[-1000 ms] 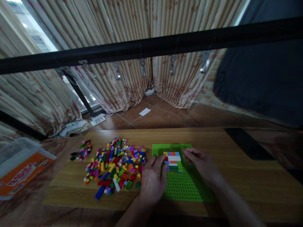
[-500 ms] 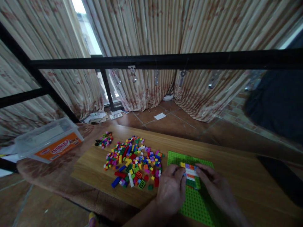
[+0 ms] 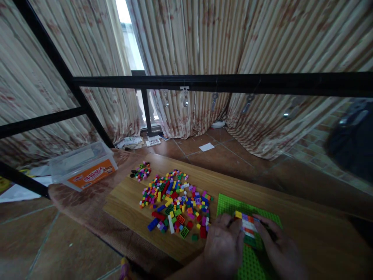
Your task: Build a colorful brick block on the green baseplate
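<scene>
at the far left, a clear plastic box (image 3: 83, 161) with an orange label is set on a brown patterned cloth (image 3: 87, 206), and beyond its right end papers (image 3: 131, 142) are heaped on the tiled floor. to the right of the box, the left part of the wooden worktop (image 3: 122, 198) is taken up by bricks: a small cluster (image 3: 142, 171) is gathered near the far left corner, and to its right a wide pile of loose bricks (image 3: 171, 190) is spread in many colours. along the near side of that pile, a blue brick (image 3: 152, 224), a long white brick (image 3: 171, 224) and a green brick (image 3: 184, 232) can be seen. farther right, a white sheet (image 3: 206, 147) is seen on the floor beyond the worktop.

next, the left hand (image 3: 223, 241) is held over the left side of a green baseplate (image 3: 230, 203), its fingers curled and brought to the left side of a multicoloured brick block (image 3: 249, 229); whether anything is gripped between them cannot be told. the block is shown on the baseplate, between the two hands, with a yellow brick (image 3: 238, 214) at its far left corner. its right side is met by the bent fingers of the right hand (image 3: 275, 239); how far thumb and fingers are parted there cannot be made out. at the right edge, a dark object (image 3: 359, 229) is only partly shown.
</scene>
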A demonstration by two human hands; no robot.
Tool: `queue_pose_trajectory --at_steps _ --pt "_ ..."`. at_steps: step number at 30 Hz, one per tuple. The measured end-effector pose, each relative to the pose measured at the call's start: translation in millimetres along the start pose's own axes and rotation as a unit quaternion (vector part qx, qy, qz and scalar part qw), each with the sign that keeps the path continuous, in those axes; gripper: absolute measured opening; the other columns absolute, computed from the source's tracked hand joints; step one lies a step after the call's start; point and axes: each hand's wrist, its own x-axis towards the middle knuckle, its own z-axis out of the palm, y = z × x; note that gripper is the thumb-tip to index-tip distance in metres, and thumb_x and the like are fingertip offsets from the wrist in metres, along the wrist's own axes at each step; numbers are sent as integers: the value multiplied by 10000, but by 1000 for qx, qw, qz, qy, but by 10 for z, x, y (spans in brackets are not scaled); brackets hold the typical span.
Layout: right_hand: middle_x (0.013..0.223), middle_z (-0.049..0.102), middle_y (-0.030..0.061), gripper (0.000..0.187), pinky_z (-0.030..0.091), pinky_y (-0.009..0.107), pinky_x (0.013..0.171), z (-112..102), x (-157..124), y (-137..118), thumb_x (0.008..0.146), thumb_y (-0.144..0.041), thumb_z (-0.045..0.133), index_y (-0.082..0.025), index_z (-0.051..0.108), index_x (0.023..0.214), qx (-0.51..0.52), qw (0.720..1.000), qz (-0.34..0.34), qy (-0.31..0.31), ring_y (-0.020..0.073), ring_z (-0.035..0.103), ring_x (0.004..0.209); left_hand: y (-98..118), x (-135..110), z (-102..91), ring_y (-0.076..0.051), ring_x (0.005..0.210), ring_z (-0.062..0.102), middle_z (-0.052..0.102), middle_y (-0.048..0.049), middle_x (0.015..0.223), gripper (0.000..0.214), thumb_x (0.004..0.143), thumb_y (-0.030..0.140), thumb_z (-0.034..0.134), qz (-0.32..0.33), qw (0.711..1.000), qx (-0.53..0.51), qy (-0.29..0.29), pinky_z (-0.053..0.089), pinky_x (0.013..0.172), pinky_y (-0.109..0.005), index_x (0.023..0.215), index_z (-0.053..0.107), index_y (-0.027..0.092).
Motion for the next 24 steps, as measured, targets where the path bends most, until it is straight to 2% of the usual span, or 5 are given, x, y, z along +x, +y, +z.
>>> queue_pose_trajectory --at_steps 7,12,18,21,24 --pt "1032 724 70 527 534 395 829 37 -5 42 768 -653 475 -242 681 1025 -31 999 -10 -4 268 687 908 15 -17 -44 -231 949 574 610 -76 1040 285 899 343 455 -2 999 5 -41 510 847 -376 1133 556 214" --pt "1009 723 106 529 533 412 829 52 -4 75 803 -630 448 -207 666 1036 -49 998 -27 -10 287 685 897 -3 -17 -46 -245 975 567 608 -71 1082 371 867 430 513 -3 999 9 -47 504 888 -410 1167 532 214" --pt "1048 703 108 515 517 433 858 73 -22 66 809 -624 427 -219 637 1048 -59 998 -29 -6 292 672 924 -6 -23 -44 -239 913 598 632 -72 1031 345 839 410 560 14 999 15 -45 533 835 -399 1113 571 200" --pt "1036 704 97 490 523 417 844 79 -29 54 810 -613 429 -226 634 1029 -54 997 -50 -1 281 674 914 -45 73 -155 -222 821 628 664 -53 921 268 847 384 548 25 998 10 -55 548 755 -362 1037 620 208" --pt "1011 709 92 476 532 399 818 83 -35 19 821 -597 427 -222 640 1023 -46 997 -61 5 268 680 884 -34 219 -410 -190 753 644 681 -39 831 202 878 313 504 28 998 -15 -57 543 700 -307 925 671 209"
